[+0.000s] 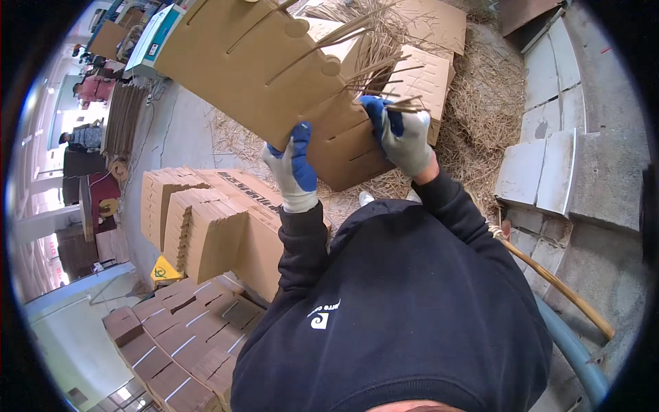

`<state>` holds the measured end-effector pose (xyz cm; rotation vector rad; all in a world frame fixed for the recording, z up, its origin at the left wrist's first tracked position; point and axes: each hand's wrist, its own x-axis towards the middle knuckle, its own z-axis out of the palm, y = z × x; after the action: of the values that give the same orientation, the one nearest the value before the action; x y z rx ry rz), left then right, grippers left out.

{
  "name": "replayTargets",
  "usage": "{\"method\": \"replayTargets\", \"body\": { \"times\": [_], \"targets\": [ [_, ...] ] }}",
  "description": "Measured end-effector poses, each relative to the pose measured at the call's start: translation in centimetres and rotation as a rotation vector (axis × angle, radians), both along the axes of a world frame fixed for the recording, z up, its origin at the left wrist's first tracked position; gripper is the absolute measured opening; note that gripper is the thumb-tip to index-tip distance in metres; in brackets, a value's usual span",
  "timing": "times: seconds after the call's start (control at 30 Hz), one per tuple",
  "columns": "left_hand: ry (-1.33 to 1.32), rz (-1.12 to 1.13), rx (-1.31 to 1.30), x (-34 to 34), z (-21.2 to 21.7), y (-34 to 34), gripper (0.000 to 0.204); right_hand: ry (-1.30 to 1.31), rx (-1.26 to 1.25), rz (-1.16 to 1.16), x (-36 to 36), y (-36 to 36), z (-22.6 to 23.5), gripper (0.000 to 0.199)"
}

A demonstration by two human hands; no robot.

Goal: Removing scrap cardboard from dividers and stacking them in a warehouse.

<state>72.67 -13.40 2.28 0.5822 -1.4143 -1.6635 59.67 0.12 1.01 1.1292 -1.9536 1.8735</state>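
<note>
view from the head camera, looking down over a dark blue hooded sweatshirt (405, 309) worn by the person. the left hand (294, 168), in a grey knit glove with a blue coated palm, is closed on the lower edge of a large flat sheet of brown die-cut cardboard with long slots and rounded tabs (254, 62), fingers wrapped over the edge. the right hand (403, 134), gloved alike, grips the same sheet at its right-hand edge and, in the same closed grasp, pinches a tuft of thin brown cardboard offcut strips (371, 58) that fans up and away from the fingers. the sheet is held raised in front of the chest, tilted, its upper part reaching to the top of the picture, clear of the floor. behind it, more flat slotted cardboard sheets (429, 75) lie on a wide litter of straw-like trimmings (487, 96) spread over the concrete floor (185, 130). to the person's left stand upright bundles of folded brown cardboard (206, 226), and lower left lie rows of flat folded boxes (182, 336). to the right are grey stone slabs (542, 165), a wooden handle (556, 285) and a blue-grey pipe (573, 350). far left, another person in a red top (96, 88) sits near a machine.
</note>
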Motion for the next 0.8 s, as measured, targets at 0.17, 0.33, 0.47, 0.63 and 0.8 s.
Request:
{"method": "replayTargets", "body": {
  "times": [0.17,0.33,0.47,0.63,0.8],
  "targets": [
    [-0.020,-0.011,-0.038,-0.5,0.3,0.3,0.031,-0.102,0.061,-0.021,-0.5,0.8,-0.8,0.021],
    [0.086,0.010,0.032,0.2,-0.6,-0.8,0.034,-0.761,-0.391,0.185,0.4,0.0,0.4,0.037],
    [0.077,-0.012,-0.015,0.4,-0.4,-1.0,0.036,-0.773,-0.314,0.184,0.6,0.2,-0.1,0.037],
    [0.102,0.139,0.007,2.7,-3.5,-3.7,0.034,-0.845,-0.458,-0.059,-2.5,1.9,-0.9,0.032],
    [-0.037,0.177,-0.038,3.7,-0.1,-4.1,0.033,-0.382,0.294,0.141,-4.0,4.1,-1.5,0.039]
  ]
}}
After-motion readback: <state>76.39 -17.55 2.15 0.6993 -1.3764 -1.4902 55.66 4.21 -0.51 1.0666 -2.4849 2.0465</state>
